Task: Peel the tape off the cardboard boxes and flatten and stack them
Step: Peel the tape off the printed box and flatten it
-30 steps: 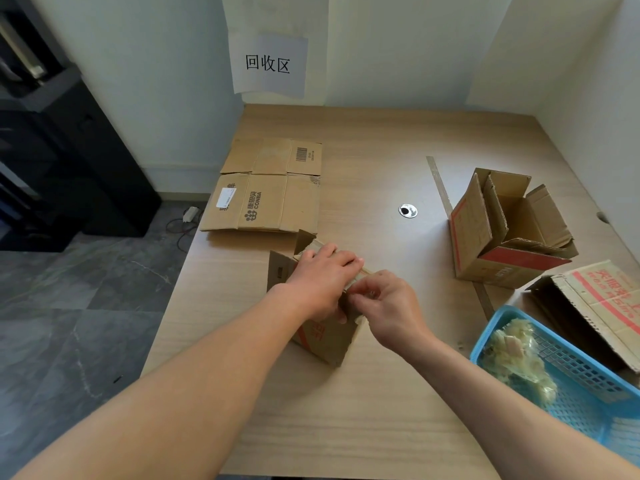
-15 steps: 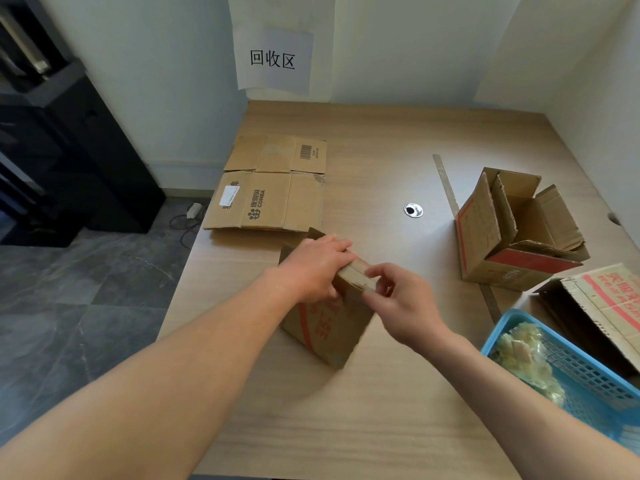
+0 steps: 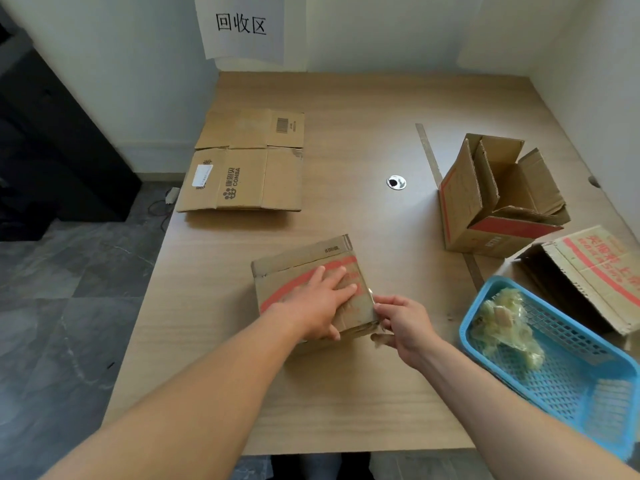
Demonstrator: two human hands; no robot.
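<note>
A small cardboard box [image 3: 298,268] with red print lies on its side on the wooden table [image 3: 346,393], near the front middle. My left hand [image 3: 320,301] presses flat on its upper face, fingers straight. At the box's right edge my right hand [image 3: 398,322] pinches a strip of clear tape [image 3: 373,306] that runs along that edge. A flattened brown box [image 3: 249,168] printed CONBA lies at the back left of the table.
An open box with red print [image 3: 491,202] stands at the right. Another opened box [image 3: 595,271] lies at the far right edge. A blue plastic basket [image 3: 561,386] holding crumpled tape sits at the front right. A round cable hole [image 3: 396,182] is mid-table.
The small box has been tipped from standing on a corner onto its side. My left hand now lies flat on top, and my right hand has moved to the right edge and taken the tape.
</note>
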